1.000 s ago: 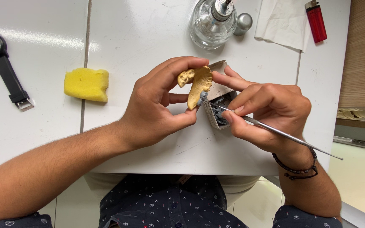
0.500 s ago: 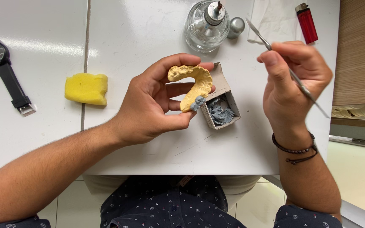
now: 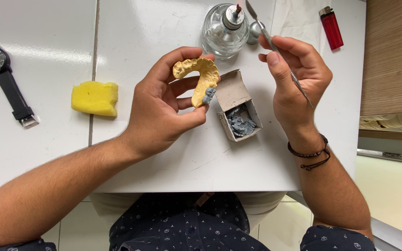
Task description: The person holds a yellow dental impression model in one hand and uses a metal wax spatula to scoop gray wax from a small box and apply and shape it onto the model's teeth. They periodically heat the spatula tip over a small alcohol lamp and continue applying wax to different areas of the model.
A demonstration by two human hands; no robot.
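Head view | I see my left hand (image 3: 164,109) gripping the yellow cast (image 3: 200,76) above the table (image 3: 164,28) | right hand (image 3: 298,76) pinches the metal tool (image 3: 275,49), tip at the glass burner (image 3: 224,29) | small box (image 3: 238,107) between hands

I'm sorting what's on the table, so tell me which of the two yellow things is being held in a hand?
The arch-shaped yellow dental cast, held in the left hand. The yellow sponge lies untouched on the table.
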